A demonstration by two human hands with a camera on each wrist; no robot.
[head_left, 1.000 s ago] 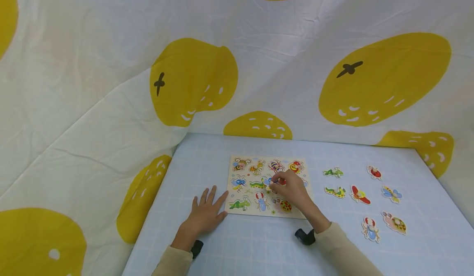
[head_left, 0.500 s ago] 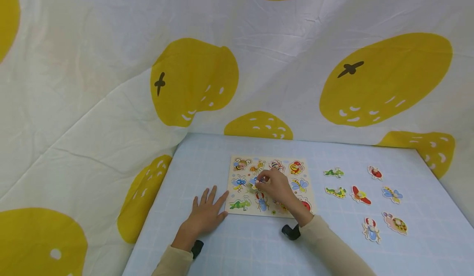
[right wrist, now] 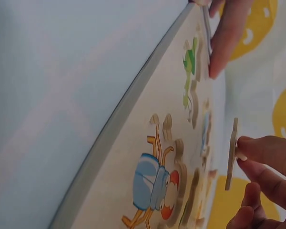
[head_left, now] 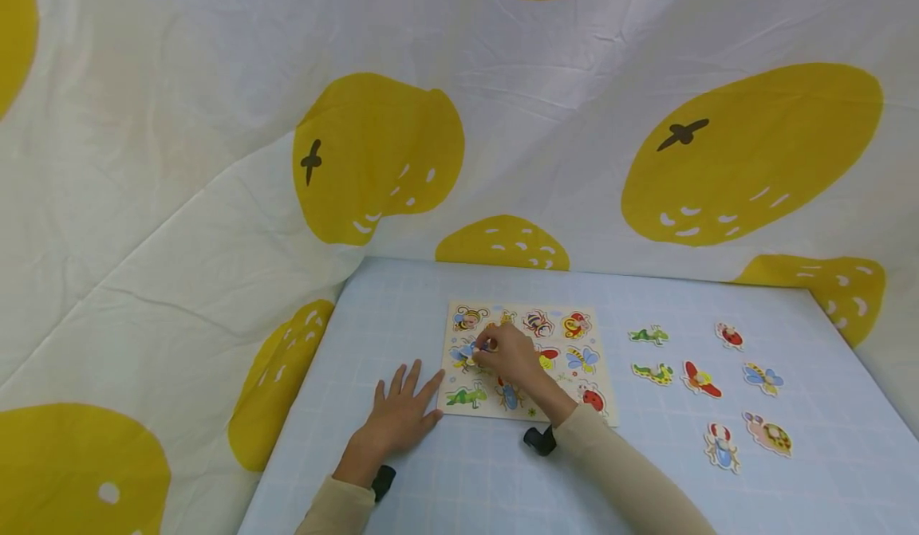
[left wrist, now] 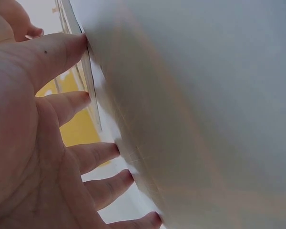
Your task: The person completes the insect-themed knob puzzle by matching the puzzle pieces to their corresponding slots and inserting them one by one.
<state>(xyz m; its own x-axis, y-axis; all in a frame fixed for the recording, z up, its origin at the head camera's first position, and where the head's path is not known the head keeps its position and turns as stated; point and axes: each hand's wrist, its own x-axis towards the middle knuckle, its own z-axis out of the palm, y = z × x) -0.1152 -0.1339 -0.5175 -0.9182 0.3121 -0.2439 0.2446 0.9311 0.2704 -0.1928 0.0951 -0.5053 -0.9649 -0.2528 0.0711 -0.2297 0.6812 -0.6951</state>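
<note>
Forearm [head_left: 628,467] of the right arm extended diagonally forward and leftward across the near edge of the puzzle board [right wrist: 155,95]. The right hand [head_left: 506,353] was positioned above the board's left half, thumb and index finger closed on a small knob [right wrist: 241,154], other fingers loosely curled. The wooden piece [right wrist: 232,160] was located beneath those fingertips, knob toward the hand, edge-on to the right wrist camera. A visible gap separated it from the board; in the head view it overlapped the left end of the middle row.

The left hand [head_left: 398,415] rested palm-down on the table [head_left: 467,479], fingers straight, spread and grasping nothing, thumb and index tips at the board's left edge.
</note>
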